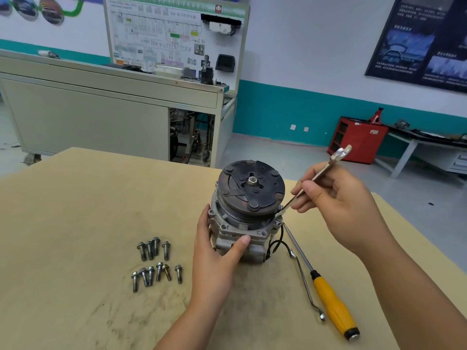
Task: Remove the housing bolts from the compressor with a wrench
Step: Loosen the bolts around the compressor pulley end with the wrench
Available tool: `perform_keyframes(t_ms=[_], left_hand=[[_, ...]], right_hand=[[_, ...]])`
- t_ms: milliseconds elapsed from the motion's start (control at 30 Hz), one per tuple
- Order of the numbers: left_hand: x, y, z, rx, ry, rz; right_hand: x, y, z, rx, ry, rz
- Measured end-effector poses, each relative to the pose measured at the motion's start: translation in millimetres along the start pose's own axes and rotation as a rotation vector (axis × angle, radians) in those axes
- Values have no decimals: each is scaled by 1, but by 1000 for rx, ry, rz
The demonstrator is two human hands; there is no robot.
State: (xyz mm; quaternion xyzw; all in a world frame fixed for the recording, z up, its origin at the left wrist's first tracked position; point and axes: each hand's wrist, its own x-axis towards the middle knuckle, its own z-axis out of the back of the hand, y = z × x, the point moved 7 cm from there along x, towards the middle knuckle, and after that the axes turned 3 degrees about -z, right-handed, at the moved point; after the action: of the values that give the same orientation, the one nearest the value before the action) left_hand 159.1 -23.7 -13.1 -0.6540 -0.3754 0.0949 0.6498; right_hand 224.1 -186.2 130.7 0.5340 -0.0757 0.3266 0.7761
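Mid-frame, the compressor stands on the table, left hand wrapped round its housing, right hand pinching the wrench whose lower end meets its right flange, loose bolts lower left, wall poster writing unreadably blurred.

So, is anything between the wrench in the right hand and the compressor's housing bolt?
Nothing visible. The wrench held by the right hand sits with its lower end on the bolt at the compressor flange, beside the pulley.

Compressor on table; bolts left of it; screwdriver, bent tool right.
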Motion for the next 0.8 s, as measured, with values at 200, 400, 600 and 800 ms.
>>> perform_keyframes(t_ms=[200,400,600,800], left_hand=[[-24,-22,7,273,-240,-238],[-26,-42,-40,410,83,-363],[-6,-43,-74,431,155,-180],[-2,-46,-74,498,79,-187]], right_hand=[[-2,-5,-8,-155,16,3],[-7,2,17,-32,-122,49],[-26,-4,43,-13,-219,34],[-40,-11,51,-6,-247,16]])
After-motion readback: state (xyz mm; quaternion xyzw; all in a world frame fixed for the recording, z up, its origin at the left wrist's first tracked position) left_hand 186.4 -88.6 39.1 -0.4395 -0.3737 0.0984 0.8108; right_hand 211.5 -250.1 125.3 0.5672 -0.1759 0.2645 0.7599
